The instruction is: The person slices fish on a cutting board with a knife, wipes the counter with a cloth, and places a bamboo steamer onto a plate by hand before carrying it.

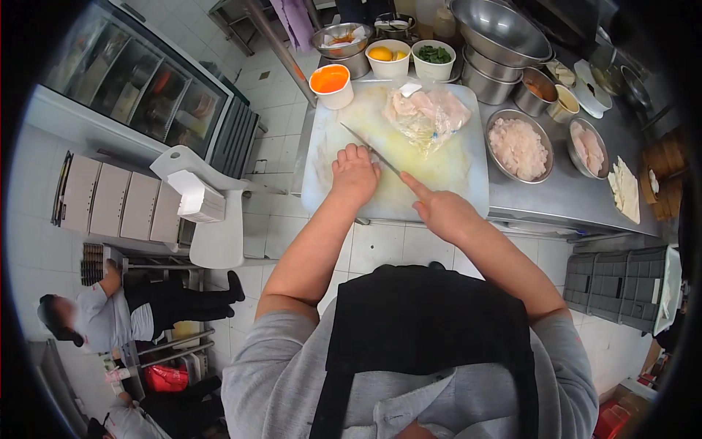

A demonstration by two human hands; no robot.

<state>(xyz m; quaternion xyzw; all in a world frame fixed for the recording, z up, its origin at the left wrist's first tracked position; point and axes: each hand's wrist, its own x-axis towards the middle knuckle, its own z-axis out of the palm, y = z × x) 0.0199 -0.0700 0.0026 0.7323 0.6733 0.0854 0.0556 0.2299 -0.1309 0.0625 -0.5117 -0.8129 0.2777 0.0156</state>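
Observation:
My right hand (447, 212) is wrapped round the handle of a knife (371, 148), forefinger stretched along it. The long blade points up and left across a pale, stained cutting board (325, 150). Just left of the blade, my left hand (355, 175) presses down on the board, its fingers close together and bent. Whatever lies under those fingers, if anything, is hidden. Beyond the knife, a clear plastic bag (431, 132) with pale raw meat (447, 110) lies on the board. A white tub of orange contents (331, 82) stands at the board's far left corner.
Tubs with yellow contents (387, 57) and chopped greens (434, 58) stand behind the board. Steel bowls of pale meat (518, 145) and more meat (586, 146) sit right. A white chair (219, 227) is left; two other people are lower left. Grey crates (610, 285) stand right.

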